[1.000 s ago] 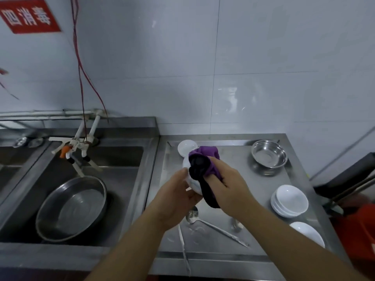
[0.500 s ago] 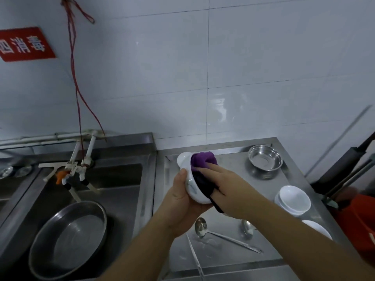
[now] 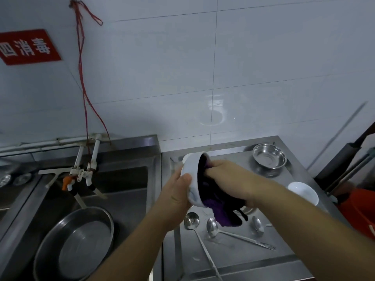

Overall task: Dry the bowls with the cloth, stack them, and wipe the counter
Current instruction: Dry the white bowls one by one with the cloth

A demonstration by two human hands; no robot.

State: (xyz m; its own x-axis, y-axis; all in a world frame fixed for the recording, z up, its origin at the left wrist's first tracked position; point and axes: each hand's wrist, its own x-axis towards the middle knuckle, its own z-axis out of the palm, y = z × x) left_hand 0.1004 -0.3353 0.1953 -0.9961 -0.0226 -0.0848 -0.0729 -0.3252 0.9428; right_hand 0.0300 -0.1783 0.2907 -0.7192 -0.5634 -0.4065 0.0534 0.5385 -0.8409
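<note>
Above the steel counter (image 3: 233, 258) my left hand (image 3: 176, 197) grips a white bowl (image 3: 192, 175), tipped on its side with the opening facing right. My right hand (image 3: 229, 179) holds a purple and black cloth (image 3: 221, 207) pushed inside the bowl, and its loose end hangs below. A stack of white bowls (image 3: 303, 192) sits at the right of the counter. Behind the held bowl, the rim of another white bowl (image 3: 185, 158) peeks out.
A small steel bowl (image 3: 268, 158) stands at the counter's back right. Ladles (image 3: 191, 220) and a spoon (image 3: 257, 223) lie on the counter in front. The sink on the left holds a steel basin (image 3: 75, 244) under the taps (image 3: 81, 175). An orange bin (image 3: 359, 211) stands at far right.
The bowl has turned further onto its side and my right hand has pushed the cloth deeper into it. The view has tilted up toward the wall.
</note>
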